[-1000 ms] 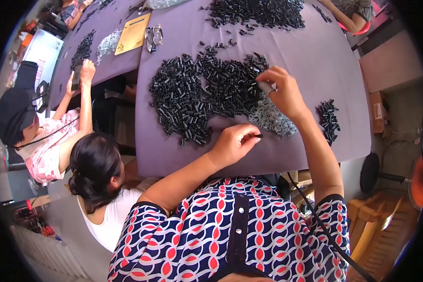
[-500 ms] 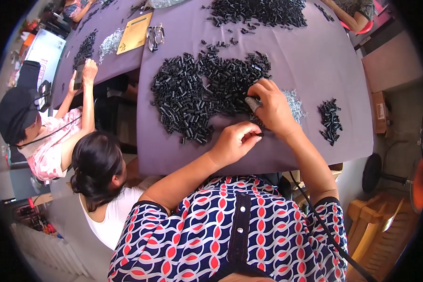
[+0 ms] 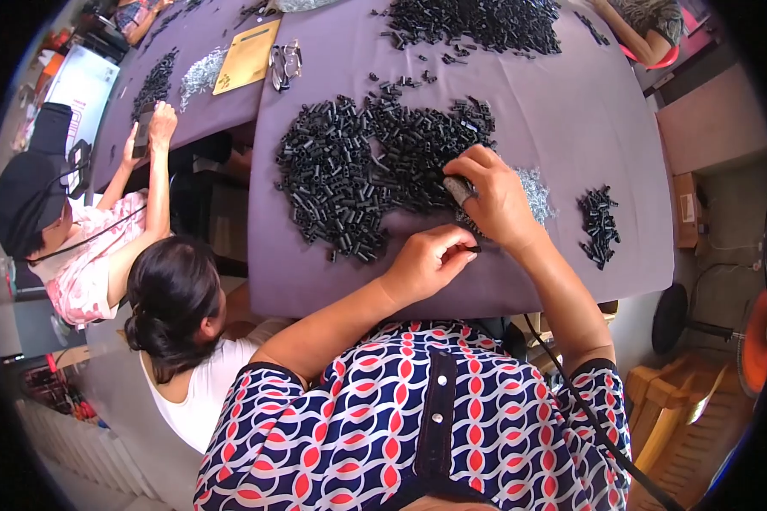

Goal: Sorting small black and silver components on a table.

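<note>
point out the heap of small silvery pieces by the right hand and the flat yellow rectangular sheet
Heap of small silvery pieces [image 3: 536,194]: head view, on its uncovered right part.
Flat yellow rectangular sheet [image 3: 248,58]: head view, on its bare middle.

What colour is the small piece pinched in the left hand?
Black: the small piece in the left hand shows best in the head view.

Eyeglasses [image 3: 286,63] lie well beyond the left hand [image 3: 430,264], off to its left, just beside a flat yellow envelope [image 3: 245,58]. Right of the right hand [image 3: 494,200]: a cardboard box [image 3: 686,207] and, nearer the body, a slatted wooden chair [image 3: 663,400].
</note>
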Tool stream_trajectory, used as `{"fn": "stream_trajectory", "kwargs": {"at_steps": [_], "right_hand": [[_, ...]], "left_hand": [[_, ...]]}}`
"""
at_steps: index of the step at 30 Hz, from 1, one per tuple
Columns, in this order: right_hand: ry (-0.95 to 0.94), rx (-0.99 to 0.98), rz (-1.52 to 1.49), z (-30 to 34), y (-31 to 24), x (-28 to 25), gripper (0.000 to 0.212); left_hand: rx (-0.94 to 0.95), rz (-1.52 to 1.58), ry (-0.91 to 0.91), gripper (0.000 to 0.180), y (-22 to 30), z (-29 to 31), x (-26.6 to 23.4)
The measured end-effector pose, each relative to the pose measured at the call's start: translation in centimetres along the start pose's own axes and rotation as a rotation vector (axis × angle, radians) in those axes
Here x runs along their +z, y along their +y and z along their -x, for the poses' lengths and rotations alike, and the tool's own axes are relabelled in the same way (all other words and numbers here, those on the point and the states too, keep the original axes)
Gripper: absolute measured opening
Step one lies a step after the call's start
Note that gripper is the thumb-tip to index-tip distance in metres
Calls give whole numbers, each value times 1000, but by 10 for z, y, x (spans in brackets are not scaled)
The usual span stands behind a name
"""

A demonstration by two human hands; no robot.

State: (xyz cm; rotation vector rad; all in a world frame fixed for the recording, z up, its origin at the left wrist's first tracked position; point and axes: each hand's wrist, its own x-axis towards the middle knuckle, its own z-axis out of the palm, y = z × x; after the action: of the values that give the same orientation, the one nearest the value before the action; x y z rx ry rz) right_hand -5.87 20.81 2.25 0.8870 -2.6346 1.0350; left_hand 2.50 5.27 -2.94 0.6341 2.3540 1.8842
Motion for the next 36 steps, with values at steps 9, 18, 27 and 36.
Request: {"fn": "stream_trajectory", "kwargs": {"at_steps": [9,18,27,36], "right_hand": [[-35,-50,284,-25,11,23,31],[-41,373,-594,0,23,7,25],[-44,592,-1395,39,10,-20,18],[86,501,-1070,92,-20,-13,28]], "left_hand": [[34,-17,11,15,-1,0,0],[21,2,-6,14,1,-1,-1],[-134,137,-7,12,1,1,-2],[-332,537,73,16,10,5,-2]]}}
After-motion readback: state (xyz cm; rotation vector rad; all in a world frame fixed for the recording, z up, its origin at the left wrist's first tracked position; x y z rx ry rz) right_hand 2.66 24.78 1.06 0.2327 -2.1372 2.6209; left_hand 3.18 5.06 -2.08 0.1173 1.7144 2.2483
